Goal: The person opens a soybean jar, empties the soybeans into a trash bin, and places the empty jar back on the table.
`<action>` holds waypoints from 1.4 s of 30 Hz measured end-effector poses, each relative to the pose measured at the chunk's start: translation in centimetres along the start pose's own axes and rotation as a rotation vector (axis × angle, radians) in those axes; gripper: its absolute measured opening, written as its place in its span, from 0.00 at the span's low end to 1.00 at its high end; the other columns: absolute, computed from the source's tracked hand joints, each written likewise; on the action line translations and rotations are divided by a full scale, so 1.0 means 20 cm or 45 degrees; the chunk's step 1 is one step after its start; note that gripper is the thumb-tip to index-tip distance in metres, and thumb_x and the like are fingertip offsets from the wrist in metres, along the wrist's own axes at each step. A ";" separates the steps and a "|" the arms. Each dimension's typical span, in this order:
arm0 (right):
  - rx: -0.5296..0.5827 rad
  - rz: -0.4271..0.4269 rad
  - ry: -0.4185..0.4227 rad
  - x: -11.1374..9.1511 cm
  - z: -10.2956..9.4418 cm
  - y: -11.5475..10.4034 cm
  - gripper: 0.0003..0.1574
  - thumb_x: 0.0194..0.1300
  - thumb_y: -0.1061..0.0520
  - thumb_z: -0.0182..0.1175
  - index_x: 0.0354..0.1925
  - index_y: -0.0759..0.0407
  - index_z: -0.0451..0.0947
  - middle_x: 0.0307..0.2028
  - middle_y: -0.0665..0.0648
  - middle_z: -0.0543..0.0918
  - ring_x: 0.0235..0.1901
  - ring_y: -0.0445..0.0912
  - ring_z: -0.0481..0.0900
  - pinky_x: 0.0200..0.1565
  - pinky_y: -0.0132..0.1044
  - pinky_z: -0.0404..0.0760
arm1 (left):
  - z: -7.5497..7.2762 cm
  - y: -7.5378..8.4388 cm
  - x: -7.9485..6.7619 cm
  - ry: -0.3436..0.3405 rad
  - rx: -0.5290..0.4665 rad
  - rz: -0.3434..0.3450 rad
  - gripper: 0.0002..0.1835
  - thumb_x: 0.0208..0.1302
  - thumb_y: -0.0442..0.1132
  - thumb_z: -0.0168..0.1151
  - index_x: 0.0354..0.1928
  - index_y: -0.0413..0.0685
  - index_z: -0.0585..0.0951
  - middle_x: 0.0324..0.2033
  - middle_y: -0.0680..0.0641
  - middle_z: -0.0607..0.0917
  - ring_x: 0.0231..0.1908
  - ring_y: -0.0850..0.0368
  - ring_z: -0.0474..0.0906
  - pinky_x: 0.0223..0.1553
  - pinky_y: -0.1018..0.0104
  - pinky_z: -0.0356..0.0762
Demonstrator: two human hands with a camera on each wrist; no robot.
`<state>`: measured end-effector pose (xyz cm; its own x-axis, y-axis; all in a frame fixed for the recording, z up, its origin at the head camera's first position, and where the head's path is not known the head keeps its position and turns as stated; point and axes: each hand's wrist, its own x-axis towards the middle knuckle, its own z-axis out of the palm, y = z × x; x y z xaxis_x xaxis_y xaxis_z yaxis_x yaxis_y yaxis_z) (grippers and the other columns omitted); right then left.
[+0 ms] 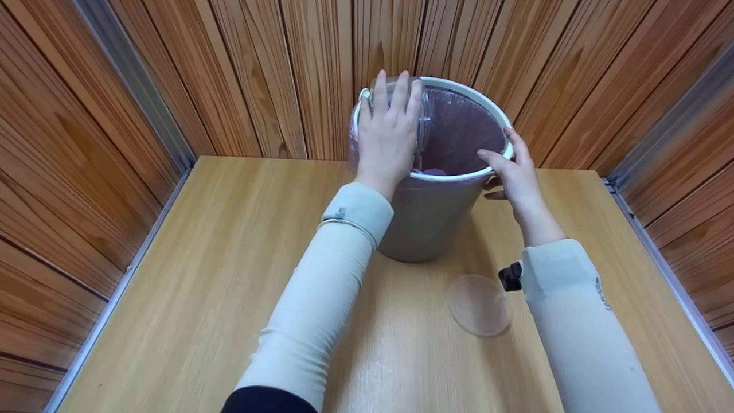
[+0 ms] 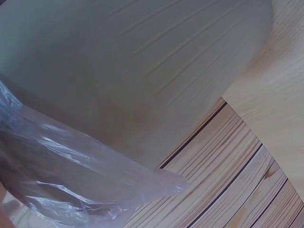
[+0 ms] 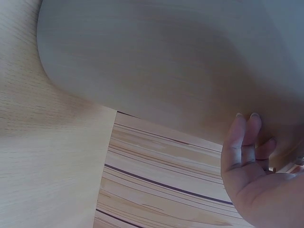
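A tall grey trash can with a pale rim, lined with a thin purplish plastic bag, stands upright on the table. Over the left side of its mouth my left hand holds a clear round plastic container, fingers spread across it, thumb hidden. My right hand grips the can's right rim, thumb at the inner edge and other fingers outside below it. In the right wrist view those fingers curl against the can wall. Something purple shows low inside the can.
A clear round lid lies flat on the wooden table, in front of the can and to its right. Wood-plank walls stand behind and at both sides. In the left wrist view, bag film hangs over the can's outside.
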<state>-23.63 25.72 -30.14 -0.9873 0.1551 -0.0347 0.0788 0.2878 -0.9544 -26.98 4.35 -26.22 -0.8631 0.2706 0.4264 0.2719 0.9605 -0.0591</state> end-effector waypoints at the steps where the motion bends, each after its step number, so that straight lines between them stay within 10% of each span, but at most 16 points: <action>1: 0.001 0.000 -0.002 0.00 0.00 0.00 0.52 0.67 0.38 0.55 0.79 0.41 0.41 0.55 0.55 0.70 0.34 0.46 0.77 0.37 0.35 0.84 | 0.00 0.00 0.00 -0.002 -0.002 -0.001 0.44 0.67 0.38 0.58 0.79 0.56 0.47 0.79 0.49 0.48 0.78 0.42 0.39 0.75 0.43 0.51; 20: -0.006 -0.010 -0.002 0.01 0.00 0.00 0.51 0.68 0.40 0.54 0.79 0.42 0.40 0.49 0.56 0.72 0.31 0.45 0.77 0.37 0.38 0.84 | 0.00 0.00 0.01 0.009 0.021 0.006 0.46 0.65 0.39 0.61 0.79 0.57 0.46 0.79 0.49 0.47 0.78 0.42 0.39 0.75 0.43 0.50; 42: -0.002 0.001 -0.016 0.00 0.01 0.00 0.51 0.68 0.37 0.53 0.79 0.39 0.39 0.65 0.61 0.65 0.38 0.47 0.76 0.41 0.39 0.83 | 0.01 0.01 0.00 0.021 0.036 0.008 0.42 0.69 0.36 0.56 0.79 0.59 0.47 0.79 0.50 0.47 0.78 0.43 0.38 0.75 0.42 0.49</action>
<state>-23.68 25.65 -30.25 -0.9889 0.1434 -0.0392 0.0796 0.2888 -0.9541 -26.99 4.54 -26.41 -0.8541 0.2757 0.4410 0.2648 0.9603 -0.0874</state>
